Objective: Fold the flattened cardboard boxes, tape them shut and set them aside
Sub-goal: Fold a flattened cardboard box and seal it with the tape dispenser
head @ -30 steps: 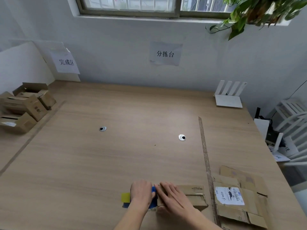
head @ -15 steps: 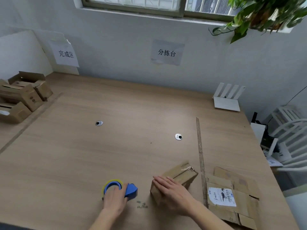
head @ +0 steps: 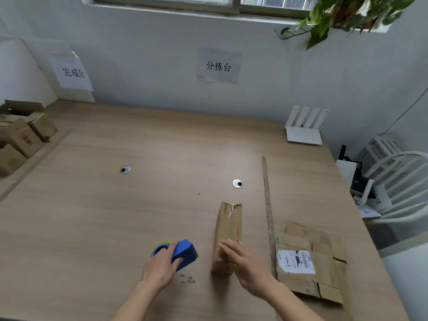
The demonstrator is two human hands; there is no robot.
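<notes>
A folded brown cardboard box [head: 228,228] lies lengthwise on the wooden table [head: 139,216], its long side pointing away from me. My right hand [head: 243,262] rests on the box's near end with straight fingers. To its left, my left hand [head: 159,267] grips a blue tape dispenser [head: 183,253] with a yellow-rimmed roll, standing on the table. A stack of flattened cardboard boxes [head: 310,258] with a white shipping label lies at the near right.
Several finished boxes [head: 20,135] are piled at the far left under a paper sign. A long strip [head: 267,209] lies between the box and the flat stack. A white router [head: 303,128] stands at the back right; a white chair [head: 398,181] is beside the table.
The right hand has turned the box from crosswise to lengthwise. The left hand has pulled the tape dispenser away from the box to the left.
</notes>
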